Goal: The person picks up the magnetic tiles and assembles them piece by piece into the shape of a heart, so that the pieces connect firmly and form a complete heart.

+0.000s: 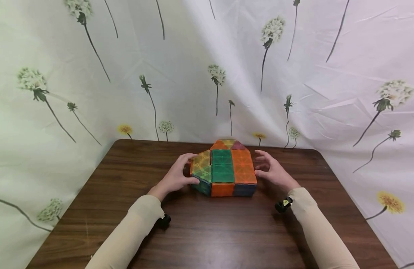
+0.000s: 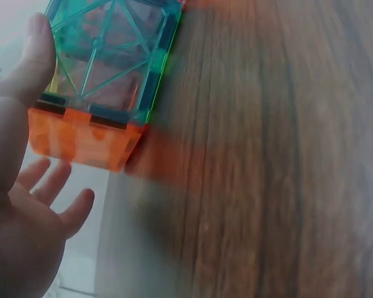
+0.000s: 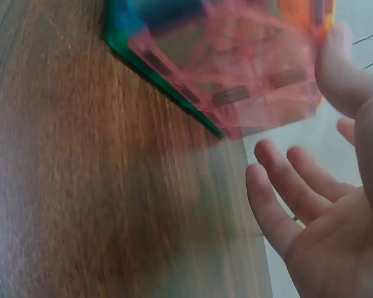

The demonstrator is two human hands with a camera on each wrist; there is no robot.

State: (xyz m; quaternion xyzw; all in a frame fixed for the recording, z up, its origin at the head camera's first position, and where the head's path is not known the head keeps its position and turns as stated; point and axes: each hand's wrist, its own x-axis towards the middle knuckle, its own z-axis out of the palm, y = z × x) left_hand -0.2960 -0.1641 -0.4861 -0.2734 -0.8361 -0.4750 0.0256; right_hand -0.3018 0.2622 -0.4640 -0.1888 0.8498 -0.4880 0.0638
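Observation:
A model built of translucent magnetic tiles [image 1: 223, 166] lies toward the back of the table, with green, orange, yellow and blue faces. My left hand [image 1: 176, 173] holds its yellow-green left end, thumb at the front and index finger at the far side. In the left wrist view the thumb [image 2: 37, 59] overlaps a teal tile [image 2: 105, 56], while three fingers hang free below an orange tile [image 2: 74, 138]. At the right side my right hand [image 1: 274, 172] has its fingers spread and loosely bent, thumb tip right at the orange edge. Pink tiles [image 3: 236, 74] show near that hand.
The brown wooden table [image 1: 210, 231] reaches back to a white curtain [image 1: 186, 74] printed with dandelions. Dark wrist cameras [image 1: 283, 205] sit at both cuffs. A narrow trapezoid section [image 1: 228, 144] of the model points toward the table's far edge.

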